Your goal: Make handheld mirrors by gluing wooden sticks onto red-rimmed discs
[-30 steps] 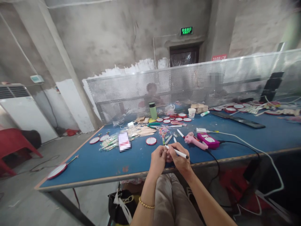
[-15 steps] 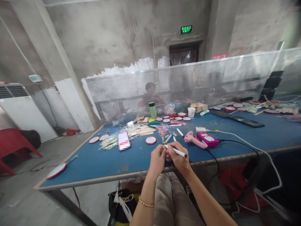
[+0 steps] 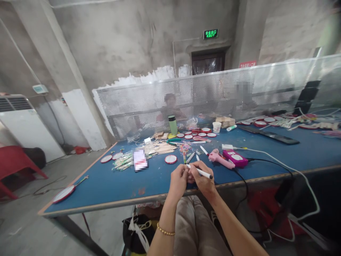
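Just over the table's front edge, my right hand [image 3: 204,179] grips a white marker pen [image 3: 203,172] with a black end, its tip pointing left. My left hand [image 3: 179,176] touches it, fingers pinched round a thin stick [image 3: 184,158] with green and orange colouring; its lower part is hidden by the fingers. Beyond the hands lie more marker pens [image 3: 204,150] and a heap of coloured loops [image 3: 185,146]. A round white disc with a red rim [image 3: 171,159] lies to the left of them.
Right of my hands are a pink glue gun [image 3: 221,159] and a magenta box [image 3: 234,158] with cables. A phone [image 3: 140,159] and wrapped sticks [image 3: 123,160] lie left. A green bottle [image 3: 172,125] and paper cup [image 3: 216,127] stand before a perforated screen [image 3: 149,103].
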